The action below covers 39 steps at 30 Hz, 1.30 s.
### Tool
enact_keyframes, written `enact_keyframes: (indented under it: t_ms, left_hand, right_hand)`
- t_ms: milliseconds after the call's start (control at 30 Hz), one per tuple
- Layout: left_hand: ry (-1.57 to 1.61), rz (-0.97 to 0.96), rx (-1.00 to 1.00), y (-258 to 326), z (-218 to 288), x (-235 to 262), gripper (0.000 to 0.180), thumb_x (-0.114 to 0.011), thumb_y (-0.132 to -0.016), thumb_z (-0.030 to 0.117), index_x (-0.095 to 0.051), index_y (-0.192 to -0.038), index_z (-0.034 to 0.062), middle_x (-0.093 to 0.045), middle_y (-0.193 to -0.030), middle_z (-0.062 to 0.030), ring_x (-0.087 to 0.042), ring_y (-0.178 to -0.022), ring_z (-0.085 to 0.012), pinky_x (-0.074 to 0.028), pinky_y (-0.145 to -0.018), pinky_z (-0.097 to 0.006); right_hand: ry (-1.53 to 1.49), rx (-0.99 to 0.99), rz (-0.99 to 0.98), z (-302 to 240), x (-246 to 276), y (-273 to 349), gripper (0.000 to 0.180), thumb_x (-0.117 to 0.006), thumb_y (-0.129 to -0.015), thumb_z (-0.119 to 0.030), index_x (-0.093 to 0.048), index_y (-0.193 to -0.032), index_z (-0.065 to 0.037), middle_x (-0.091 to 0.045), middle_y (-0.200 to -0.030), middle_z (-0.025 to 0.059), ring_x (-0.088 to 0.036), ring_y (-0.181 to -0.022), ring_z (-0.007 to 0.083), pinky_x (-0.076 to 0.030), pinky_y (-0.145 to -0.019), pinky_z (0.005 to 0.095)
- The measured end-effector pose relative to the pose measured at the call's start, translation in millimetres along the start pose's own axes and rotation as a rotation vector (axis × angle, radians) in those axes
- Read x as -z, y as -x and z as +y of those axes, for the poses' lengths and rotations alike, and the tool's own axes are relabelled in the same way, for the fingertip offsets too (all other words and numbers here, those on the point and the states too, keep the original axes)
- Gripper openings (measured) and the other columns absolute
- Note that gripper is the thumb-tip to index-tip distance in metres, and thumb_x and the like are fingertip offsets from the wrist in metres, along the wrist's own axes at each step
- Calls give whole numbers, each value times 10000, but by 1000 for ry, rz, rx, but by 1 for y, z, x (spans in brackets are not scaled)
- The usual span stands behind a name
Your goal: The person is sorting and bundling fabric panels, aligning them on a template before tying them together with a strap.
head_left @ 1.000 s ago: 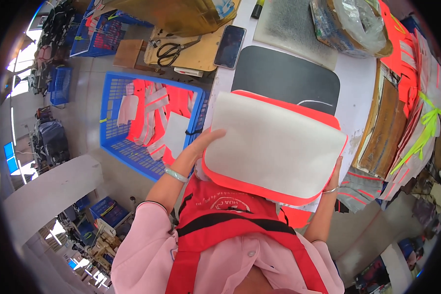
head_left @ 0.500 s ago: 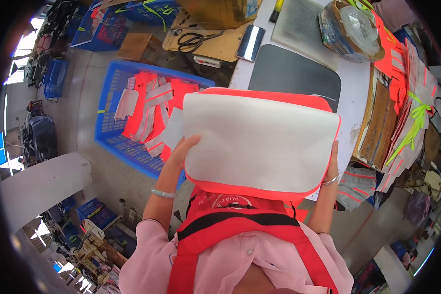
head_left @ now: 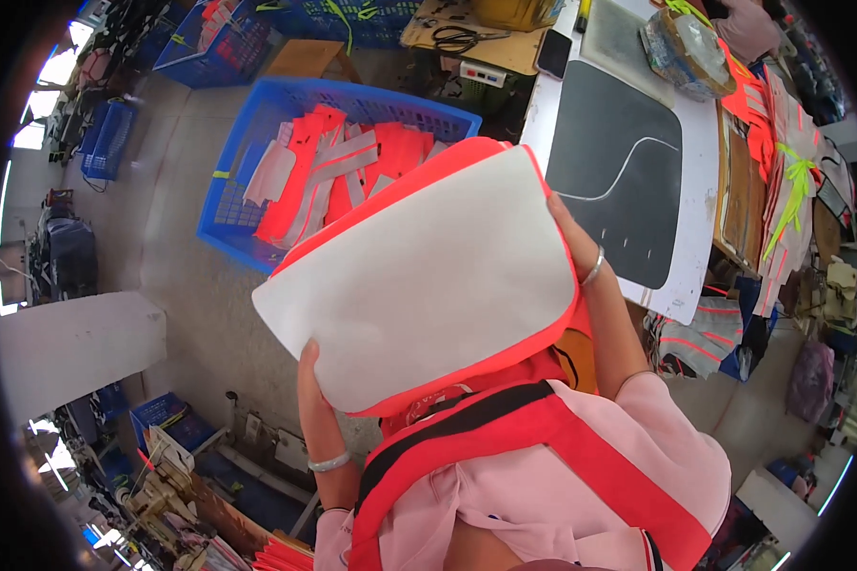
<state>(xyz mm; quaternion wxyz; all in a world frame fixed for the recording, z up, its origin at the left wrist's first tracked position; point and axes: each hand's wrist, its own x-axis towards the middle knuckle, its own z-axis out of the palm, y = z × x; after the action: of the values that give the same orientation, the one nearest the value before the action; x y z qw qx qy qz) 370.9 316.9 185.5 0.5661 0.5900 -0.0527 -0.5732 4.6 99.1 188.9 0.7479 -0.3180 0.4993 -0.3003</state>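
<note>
A pale grey-white sheet (head_left: 419, 276) with rounded lower corners lies over bright orange-red fabric (head_left: 467, 366) that shows along its edges. Both of my hands hold this layered stack in front of my red apron (head_left: 505, 423). The thumb of my left hand (head_left: 312, 376) rests at the lower left edge, its other fingers hidden underneath. Gripping the right edge near the upper corner is my right hand (head_left: 573, 238), its fingers also mostly out of sight. The stack is tilted, its right end farther from me than its left.
To the right stands a white table (head_left: 700, 190) with a dark grey panel (head_left: 619, 143) bearing a curved white line. A blue basket (head_left: 233, 214) of orange and grey strips sits beyond the stack. Scissors (head_left: 457, 40) and a phone (head_left: 552, 53) lie farther back.
The stack has turned counterclockwise and shifted left, away from the table. My left hand has come down and nearer; my right has gone up. More of the dark panel and its curved line shows.
</note>
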Motion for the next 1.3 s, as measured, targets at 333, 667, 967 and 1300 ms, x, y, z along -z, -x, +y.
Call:
enact_keyframes:
  t_ms: [333, 667, 967, 1300]
  left_hand:
    - [295, 281, -72, 104, -33, 119, 443, -582, -904, 268, -539, -1225, -35, -640, -1099, -130, -636, -943, -219, -511, -860, -350]
    - [646, 550, -385, 216, -139, 148, 759, -647, -852, 372, -315, -1418, -11, -443, -1378, -165, -442, -1260, -261, -372, -1041, -379]
    - [1041, 877, -494, 308, -209, 201, 681, -652, -849, 363, -397, -1367, 3, -541, -1273, -158, -554, -1136, -236, -446, -970, -349]
    - [991, 1125, -528, 455, -217, 380, 676, -669, -838, 376, -427, -1326, -25, -586, -1188, -171, -603, -1044, -240, -503, -893, -352]
  right_hand:
    - [394, 8, -524, 51, -135, -45, 695, -335, -959, -578, -384, -1378, -25, -514, -1298, 110, -533, -1138, 199, -466, -938, 362]
    - [514, -369, -971, 120, -319, -94, 721, -309, -950, -602, -321, -1438, -71, -423, -1408, 94, -454, -1246, 241, -369, -1039, 373]
    - [676, -383, -1306, 261, -492, 3, 714, -302, -957, -592, -326, -1433, -60, -423, -1408, 95, -452, -1245, 238, -361, -1044, 367]
    - [770, -487, -1495, 422, -663, 163, 690, -288, -973, -562, -345, -1421, -40, -429, -1402, 96, -462, -1232, 232, -373, -1031, 352]
